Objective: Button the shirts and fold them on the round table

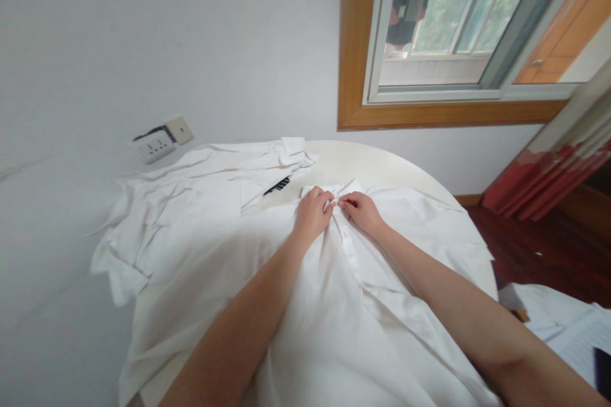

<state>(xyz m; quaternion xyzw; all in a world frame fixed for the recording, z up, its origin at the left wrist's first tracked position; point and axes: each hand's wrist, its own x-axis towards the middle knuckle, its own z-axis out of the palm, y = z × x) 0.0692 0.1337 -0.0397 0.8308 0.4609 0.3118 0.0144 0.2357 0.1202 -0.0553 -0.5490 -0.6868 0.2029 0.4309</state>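
Note:
A white shirt (315, 331) lies spread over the round table, its collar end away from me and its hem toward me. My left hand (314, 211) pinches the cloth of its front near the collar. Fingertip to fingertip with it, my right hand (361, 210) is closed on the other edge of the same front. The button strip (349, 248) runs from between my hands toward me, and the cloth is drawn into folds there. Whether a button is between my fingers is too small to make out.
Another white garment (200, 184) lies at the back left, with a small black-and-white striped item (277, 186) beside it. The pale round tabletop (382, 162) shows at the back. A power socket (155, 145) is on the wall. White cloth and papers (563, 324) lie at the lower right.

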